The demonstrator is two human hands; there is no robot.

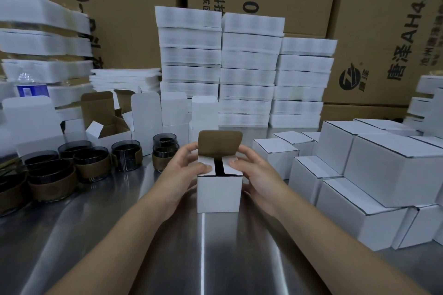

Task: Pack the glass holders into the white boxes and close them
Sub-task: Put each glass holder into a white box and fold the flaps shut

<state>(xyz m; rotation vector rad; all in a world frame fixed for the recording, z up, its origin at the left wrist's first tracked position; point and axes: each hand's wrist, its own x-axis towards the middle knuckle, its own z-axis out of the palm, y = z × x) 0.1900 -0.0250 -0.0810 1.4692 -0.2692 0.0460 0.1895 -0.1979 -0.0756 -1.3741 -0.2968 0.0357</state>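
1. The small white cardboard box (pixel 218 194) stands upright on the steel bench (pixel 215 258). The left hand (pixel 184 167) and right hand (pixel 254 170) grasp its walls, thumbs pressing the two white side flaps (pixel 229 171) inward.
2. A dark gap shows between those flaps. A glass holder is probably inside, though it cannot be made out.
3. The brown-lined lid flap (pixel 219 142) stands upright, not yet tucked. If the thumbs lift too early, the side flaps may spring up and block the tuck.
4. Forcing the lid down could crease its tab or buckle the thin walls.
5. Dark glass holders with brown sleeves (pixel 91 163) stand crowded on the bench to the left. A careless reach could knock them together.
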